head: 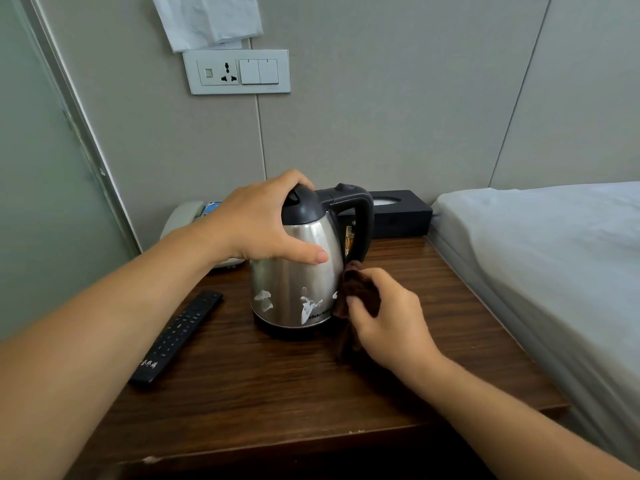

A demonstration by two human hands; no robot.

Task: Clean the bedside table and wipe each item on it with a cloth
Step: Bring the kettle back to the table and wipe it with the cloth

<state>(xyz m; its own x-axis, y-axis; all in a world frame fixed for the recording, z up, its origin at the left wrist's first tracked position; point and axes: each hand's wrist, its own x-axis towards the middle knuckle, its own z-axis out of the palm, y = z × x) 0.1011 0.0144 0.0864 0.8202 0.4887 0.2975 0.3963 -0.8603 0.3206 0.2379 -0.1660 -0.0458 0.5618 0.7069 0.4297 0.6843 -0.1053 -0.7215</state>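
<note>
Head view, only one you've got. Kettle (298, 271) stands upright mid-tabletop (277, 382), long axis vertical, handle facing right-rear toward the bed (540, 244).

Your left hand (256, 226) is draped over the kettle's lid and upper shoulder: fingers curled round the far side, thumb flat on the steel. It's steadying the kettle, not lifting it.

Your right hand (391, 320) has its fingers bunched tight on the brown cloth (356, 292), with a tail of cloth hanging down to the tabletop. The cloth touches the kettle's lower right flank, just below the handle's foot.

Key relation: the unwiped steel lies left of your right fingers, round the front of the body. Right hand is the one nearer, so my guess is the stroke sweeps leftward across the front, or you turn the kettle with the left.

White torn sticker residue on the lower front looks stubborn; probably needs pressure.

Readable text: partial brand low on the kettle, "elide" or similar, rest cut off. Remote (180, 334) lies left of the kettle, long axis running near-left to far-right, Chinese characters at its near end, too small to read reliably. Telephone (187, 216) sits rear left and black tissue box (398, 213) rear right.
</note>
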